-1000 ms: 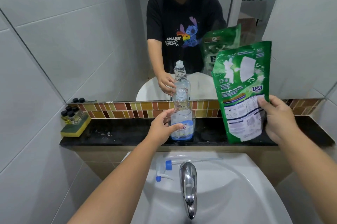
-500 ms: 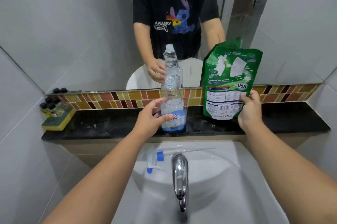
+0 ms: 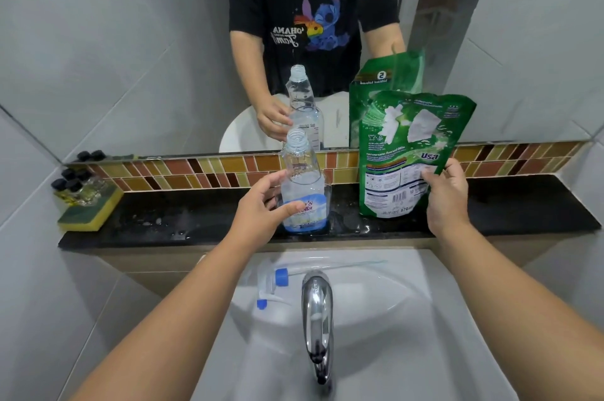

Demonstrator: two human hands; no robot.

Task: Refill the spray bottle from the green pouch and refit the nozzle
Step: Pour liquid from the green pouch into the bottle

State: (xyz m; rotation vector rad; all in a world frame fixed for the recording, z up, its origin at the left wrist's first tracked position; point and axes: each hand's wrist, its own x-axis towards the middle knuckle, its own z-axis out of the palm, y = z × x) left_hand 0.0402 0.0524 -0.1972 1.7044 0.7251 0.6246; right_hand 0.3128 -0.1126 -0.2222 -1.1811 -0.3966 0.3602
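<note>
My left hand [image 3: 261, 207] wraps the clear plastic spray bottle [image 3: 302, 185], uncapped and upright on the black stone surface [image 3: 183, 217]. My right hand [image 3: 446, 194] pinches the green printed refill pouch [image 3: 405, 152] just beside it. The white-and-blue trigger nozzle [image 3: 271, 284] lies in the white sink [image 3: 392, 335].

A home bathroom: a white washbasin [image 3: 408, 319] with a chrome tap [image 3: 317, 312] sits below a wall mirror [image 3: 147, 51] and large pale tiles. A black stone ledge [image 3: 183, 221] backed by a mosaic tile strip [image 3: 202, 172] carries a sponge [image 3: 90, 212] and small dark-capped bottles [image 3: 73, 186].
</note>
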